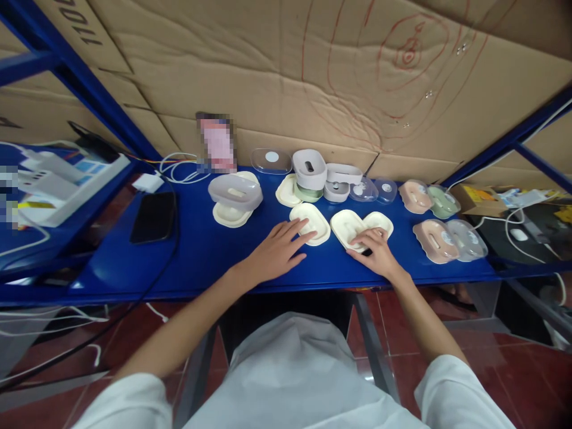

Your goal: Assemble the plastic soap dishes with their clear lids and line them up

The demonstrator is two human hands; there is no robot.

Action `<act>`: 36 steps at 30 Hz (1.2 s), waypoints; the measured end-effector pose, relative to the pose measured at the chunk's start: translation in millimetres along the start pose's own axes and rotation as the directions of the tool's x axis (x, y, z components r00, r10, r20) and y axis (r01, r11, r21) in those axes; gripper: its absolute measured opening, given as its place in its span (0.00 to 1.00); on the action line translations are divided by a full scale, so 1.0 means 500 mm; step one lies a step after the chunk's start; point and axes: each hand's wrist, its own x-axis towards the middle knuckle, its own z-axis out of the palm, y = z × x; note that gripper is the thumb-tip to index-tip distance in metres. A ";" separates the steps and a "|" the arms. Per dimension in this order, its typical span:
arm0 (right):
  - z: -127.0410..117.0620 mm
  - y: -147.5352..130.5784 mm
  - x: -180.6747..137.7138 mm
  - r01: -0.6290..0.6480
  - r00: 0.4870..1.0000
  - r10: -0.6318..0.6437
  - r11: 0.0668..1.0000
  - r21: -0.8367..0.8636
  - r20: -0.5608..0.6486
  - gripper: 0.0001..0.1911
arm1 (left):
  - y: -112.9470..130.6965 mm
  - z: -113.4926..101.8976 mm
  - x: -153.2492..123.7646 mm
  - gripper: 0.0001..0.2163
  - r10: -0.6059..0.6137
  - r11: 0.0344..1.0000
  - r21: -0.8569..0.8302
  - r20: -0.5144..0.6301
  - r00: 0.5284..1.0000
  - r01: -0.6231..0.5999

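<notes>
My left hand [279, 250] lies flat on the blue shelf [201, 256], fingers stretched out, its fingertips touching the near edge of a cream oval tray [315, 219]. My right hand [378, 250] rests with fingers curled over the front of two cream trays [353, 226] that overlap each other; it presses on them rather than lifting them. Both trays sit flat on the shelf.
Behind are a lilac lid on a cream tray [235, 193], a white box [309, 168], clear lids [271, 159], pink and green trays [431, 201] and a pink tray with a clear lid [440, 240]. A black phone [153, 216], cables and a white power strip [58, 179] lie left.
</notes>
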 end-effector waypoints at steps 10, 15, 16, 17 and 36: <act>-0.004 0.016 0.205 -0.003 0.999 0.015 0.972 -0.234 0.048 0.22 | -0.074 0.004 0.061 0.13 0.216 0.939 0.232 0.184 0.959 -0.255; 0.019 0.041 0.300 -0.045 0.993 0.072 0.965 -0.260 0.094 0.17 | -0.087 -0.018 0.049 0.16 0.227 0.938 0.232 0.154 0.962 -0.258; 0.016 0.045 0.303 -0.057 0.996 0.070 0.976 -0.211 0.055 0.18 | -0.095 -0.023 0.045 0.16 0.213 0.941 0.236 0.136 0.967 -0.241; 0.013 0.048 0.301 -0.064 0.998 0.066 0.985 -0.163 0.010 0.19 | -0.103 -0.025 0.041 0.16 0.195 0.946 0.241 0.115 0.974 -0.218; 0.048 0.019 0.275 -0.127 0.991 0.113 0.963 -0.237 -0.071 0.17 | -0.131 -0.001 0.008 0.13 0.187 0.981 0.063 -0.021 0.982 -0.186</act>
